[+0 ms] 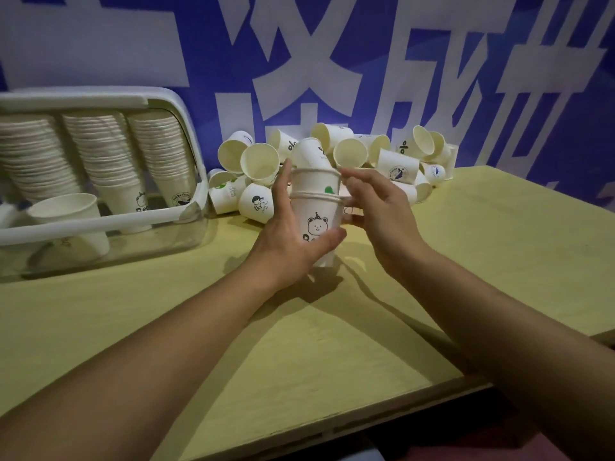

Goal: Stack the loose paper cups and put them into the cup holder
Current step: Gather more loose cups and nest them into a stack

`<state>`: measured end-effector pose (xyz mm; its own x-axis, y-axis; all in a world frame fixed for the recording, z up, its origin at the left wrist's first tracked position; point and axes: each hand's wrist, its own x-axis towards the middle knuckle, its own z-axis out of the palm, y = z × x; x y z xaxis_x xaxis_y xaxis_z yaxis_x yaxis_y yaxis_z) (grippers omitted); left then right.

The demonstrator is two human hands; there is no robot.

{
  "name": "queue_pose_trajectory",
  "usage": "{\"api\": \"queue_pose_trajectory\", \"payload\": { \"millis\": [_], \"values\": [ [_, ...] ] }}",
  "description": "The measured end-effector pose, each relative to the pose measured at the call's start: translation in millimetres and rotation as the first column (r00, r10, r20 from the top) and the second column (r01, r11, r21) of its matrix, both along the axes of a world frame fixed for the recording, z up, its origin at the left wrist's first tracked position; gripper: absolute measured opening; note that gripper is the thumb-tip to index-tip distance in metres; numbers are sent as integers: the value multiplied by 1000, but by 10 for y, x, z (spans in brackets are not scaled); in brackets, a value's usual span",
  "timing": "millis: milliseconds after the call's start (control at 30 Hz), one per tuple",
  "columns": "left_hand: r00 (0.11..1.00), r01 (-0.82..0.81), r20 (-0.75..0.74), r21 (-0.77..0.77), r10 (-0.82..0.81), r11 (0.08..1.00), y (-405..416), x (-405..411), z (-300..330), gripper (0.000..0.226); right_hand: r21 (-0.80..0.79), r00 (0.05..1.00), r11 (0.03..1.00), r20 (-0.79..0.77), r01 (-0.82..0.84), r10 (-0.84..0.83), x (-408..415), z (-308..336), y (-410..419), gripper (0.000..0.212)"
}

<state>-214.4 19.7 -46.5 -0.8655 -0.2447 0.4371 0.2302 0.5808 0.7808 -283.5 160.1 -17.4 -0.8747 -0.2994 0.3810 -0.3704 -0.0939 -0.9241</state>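
Cup holder [186, 104] at far left, three tall nested columns inside, one lone cup [71, 216] in front, so a slot likely remains. Left hand [293, 234] wraps the short stack [316, 211] upright above the bench [499, 244], steadying it for nesting. Right hand [376, 207] beside the rims, fingers relaxed, holding nothing. Loose cups [349, 154] piled behind, within reach.

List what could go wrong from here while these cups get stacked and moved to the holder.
1. The short stack of cups is held above the table by the left hand alone; the right hand looks open beside it, so the stack could tip.
2. The loose cup pile lies close behind; a hand could knock cups rolling.
3. The cup holder looks nearly full, so fitting may be tight.
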Motion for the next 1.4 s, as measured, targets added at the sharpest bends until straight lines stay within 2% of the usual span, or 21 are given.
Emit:
{"api": "queue_pose_trajectory", "payload": {
  "millis": [167,233,300,367,433,567,667,800,900,967,1000,1033,1100,1133,1233,1300,1333,1400],
  "values": [
    [993,-104,-49,55,107,993,-233,-333,161,75,151,996,986,-59,73,-65,-364,206,-213,21],
    [990,-110,-78,74,115,991,-295,-395,113,72,317,972,934,-214,163,-97,-581,179,-291,22],
    [990,-97,-90,120,109,988,-345,-425,-7,74,509,918,818,-392,267,-56,-746,56,-309,27],
    [991,-79,-90,168,95,983,-392,-411,-134,80,665,834,634,-548,394,56,-871,-132,-278,34],
    [993,-50,-99,204,72,978,-429,-369,-203,86,741,757,456,-624,494,193,-962,-249,-234,47],
    [990,-1,-138,252,37,968,-431,-305,-241,88,735,708,325,-671,595,220,-1028,-246,-190,65],
    [992,24,-125,211,2,977,-391,-299,-277,88,707,670,247,-707,663,226,-1020,-260,-227,67],
    [992,47,-124,169,-26,985,-390,-272,-262,87,720,687,272,-693,639,220,-993,-288,-235,65],
    [994,60,-100,147,-46,987,-378,-210,-239,80,668,668,407,-725,623,167,-976,-277,-228,49],
    [995,73,-71,135,-64,988,-366,-188,-230,74,649,691,474,-714,595,109,-966,-253,-221,56],
    [996,78,-59,126,-71,989,-363,-182,-228,72,672,700,452,-701,586,135,-960,-251,-214,63],
    [996,81,-53,118,-76,990,-361,-178,-227,72,703,694,390,-694,595,191,-958,-265,-209,67],
    [995,84,-55,108,-79,991,-363,-173,-225,72,738,685,259,-675,623,275,-971,-322,-213,65],
    [995,84,-59,107,-78,991,-365,-175,-224,72,739,687,229,-673,633,274,-991,-334,-213,62],
    [995,86,-67,100,-80,991,-363,-172,-221,73,710,669,245,-705,661,236,-1033,-327,-220,61],
    [994,96,-63,93,-90,991,-371,-173,-225,74,661,646,350,-742,663,179,-1031,-308,-208,67],
    [994,102,-59,94,-97,990,-374,-172,-224,74,631,669,468,-736,619,109,-1014,-289,-198,70],
    [993,113,-48,96,-109,989,-378,-170,-223,74,490,805,778,-593,394,-35,-927,-232,-174,76]
  ]
}}
